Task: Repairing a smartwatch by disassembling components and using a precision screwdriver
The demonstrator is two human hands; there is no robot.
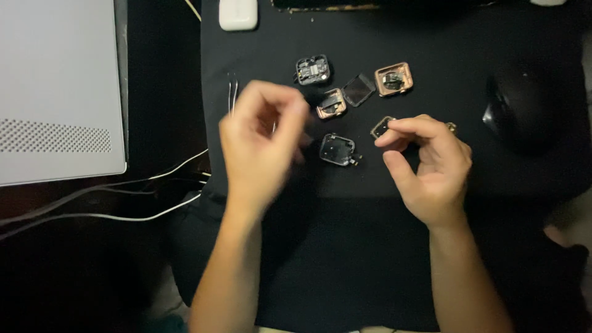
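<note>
**Small watch case pinched in right hand, parts spread on dark mat**

Right hand (pixel 425 166) pinched a small square watch case (pixel 382 127) between thumb and fingertips, raised just above the surface (pixel 431 74), tilted toward the camera, likely so its inside could be inspected. Left hand (pixel 262 145) hovered mid-air beside it, fingers curled loosely together; motion blur, so cannot tell whether it gripped anything small.

Other pieces lay apart from each other on the black mat, apparently spread so each stayed visible and none got mixed:
- dark open case (pixel 312 69) with innards showing, at the back
- rose-gold case (pixel 394 79) to its right
- dark glass screen panel (pixel 358 90), tilted, between the two gold cases
- second rose-gold case (pixel 331 103), just beside the screen panel
- dark blue-grey case (pixel 337 150), nearest the hands, between them

Thin metal tweezers (pixel 232 92) rested at the mat's left edge, near the left hand. A black mouse (pixel 524 111) sat far right, a white charger block (pixel 238 13) at the top edge. A silver computer body (pixel 58 92) stood off the mat on the left, white cables (pixel 123 216) trailing beneath it.
</note>
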